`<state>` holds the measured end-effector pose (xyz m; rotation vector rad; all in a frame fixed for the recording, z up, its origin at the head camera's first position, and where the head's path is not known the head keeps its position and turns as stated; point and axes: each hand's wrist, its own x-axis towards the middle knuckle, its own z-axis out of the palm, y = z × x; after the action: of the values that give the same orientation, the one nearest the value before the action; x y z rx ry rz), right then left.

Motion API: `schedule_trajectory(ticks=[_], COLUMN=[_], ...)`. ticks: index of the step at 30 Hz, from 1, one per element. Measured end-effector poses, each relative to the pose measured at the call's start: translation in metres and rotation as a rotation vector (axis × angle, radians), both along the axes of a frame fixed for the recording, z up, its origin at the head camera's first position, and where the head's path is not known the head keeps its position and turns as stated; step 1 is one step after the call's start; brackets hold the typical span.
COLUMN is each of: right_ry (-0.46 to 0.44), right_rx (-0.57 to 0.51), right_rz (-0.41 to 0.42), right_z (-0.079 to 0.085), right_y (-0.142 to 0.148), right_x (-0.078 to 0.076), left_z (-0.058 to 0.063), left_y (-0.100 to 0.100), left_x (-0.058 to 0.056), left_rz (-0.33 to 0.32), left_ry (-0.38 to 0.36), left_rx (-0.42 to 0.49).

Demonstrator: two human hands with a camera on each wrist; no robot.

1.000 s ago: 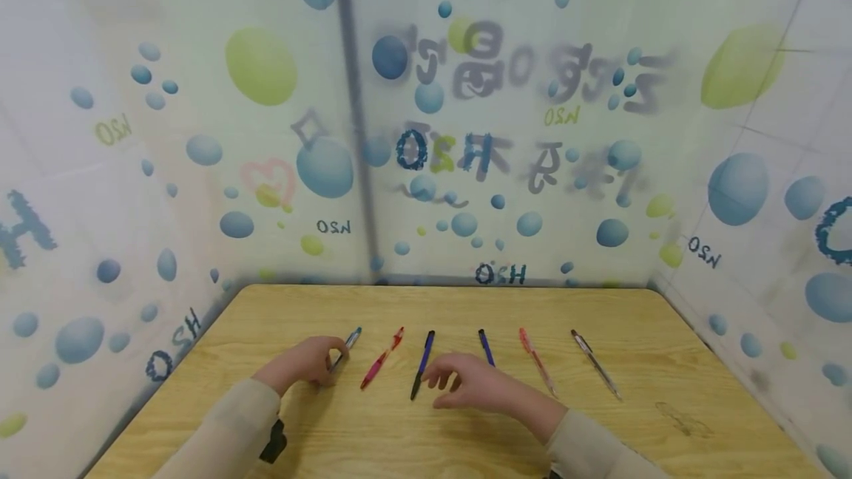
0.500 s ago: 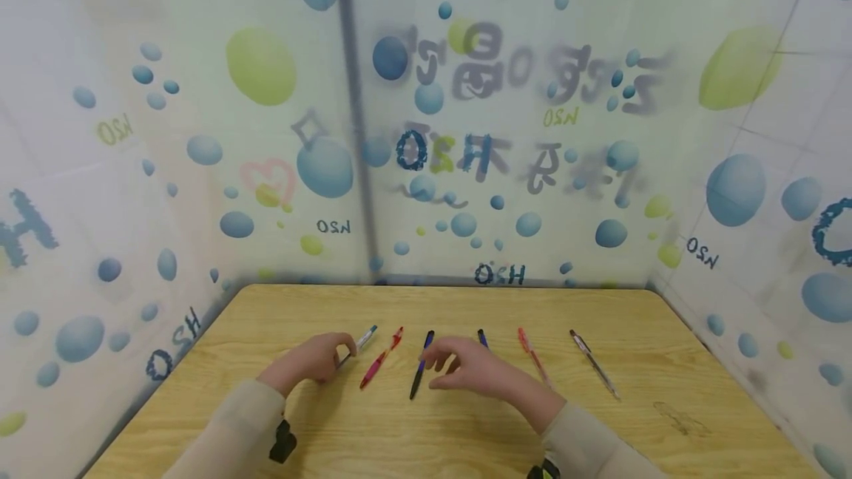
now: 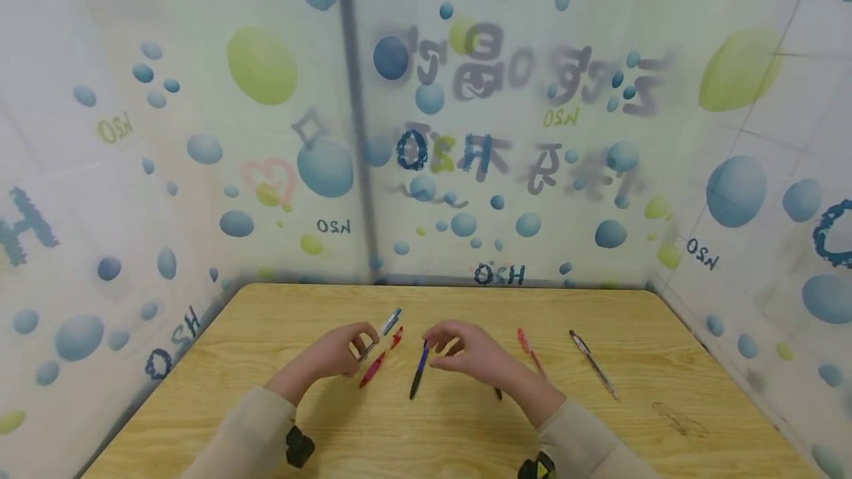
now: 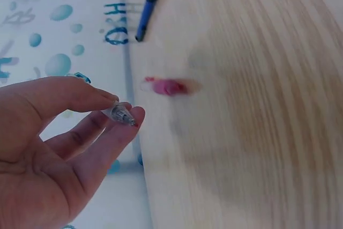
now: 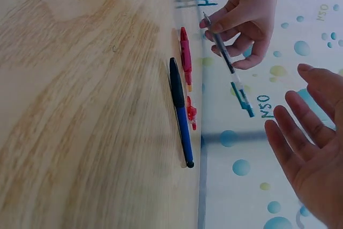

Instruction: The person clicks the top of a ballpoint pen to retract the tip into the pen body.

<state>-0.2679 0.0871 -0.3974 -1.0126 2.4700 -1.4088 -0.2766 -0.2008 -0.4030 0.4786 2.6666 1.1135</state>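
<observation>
My left hand (image 3: 333, 355) pinches a clear-barrelled pen (image 5: 228, 60) with a teal clip between thumb and fingers. In the right wrist view this pen is raised off the table, clip end pointing toward my right hand. Its metal tip (image 4: 126, 116) pokes out at the fingertips in the left wrist view. Just beneath lies a red pen (image 3: 375, 370) with a pinkish grip. My right hand (image 3: 469, 352) hovers with spread, slightly bent fingers, holding nothing. A blue pen (image 3: 418, 374) with a black grip lies beside it. Another dark pen (image 3: 498, 393) is mostly hidden beneath that hand.
Farther right on the wooden table (image 3: 426, 435) lie a pinkish-red pen (image 3: 528, 347) and a clear pen (image 3: 592, 362) with a brownish end. A scribbled mark (image 3: 679, 418) shows at the table's right. Printed curtains (image 3: 532, 191) enclose the back and both sides.
My left hand has lifted the teal-clipped pen from the left end of the row and carried it rightward, over beside the red pen. My right hand has shifted slightly up and away from me.
</observation>
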Motion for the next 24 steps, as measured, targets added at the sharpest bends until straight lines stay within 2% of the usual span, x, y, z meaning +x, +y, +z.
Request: schedule_trajectory(ticks=[6, 11, 19, 24], right_ry=[0.028, 0.007, 0.038, 0.035], right_rx=[-0.054, -0.130, -0.207, -0.286], right_rz=[-0.081, -0.151, -0.261, -0.300], right_z=[0.001, 0.003, 0.005, 0.006], right_y=[0.001, 0.001, 0.001, 0.003], right_x=[-0.002, -0.001, -0.002, -0.004], left_z=[0.007, 0.012, 0.011, 0.010], left_y=[0.013, 0.024, 0.043, 0.054], left_x=[0.002, 0.003, 0.003, 0.007], left_rz=[-0.001, 0.020, -0.022, -0.063], left_ry=[-0.005, -0.013, -0.025, -0.025], left_rx=[0.116, 0.223, 0.441, 0.499])
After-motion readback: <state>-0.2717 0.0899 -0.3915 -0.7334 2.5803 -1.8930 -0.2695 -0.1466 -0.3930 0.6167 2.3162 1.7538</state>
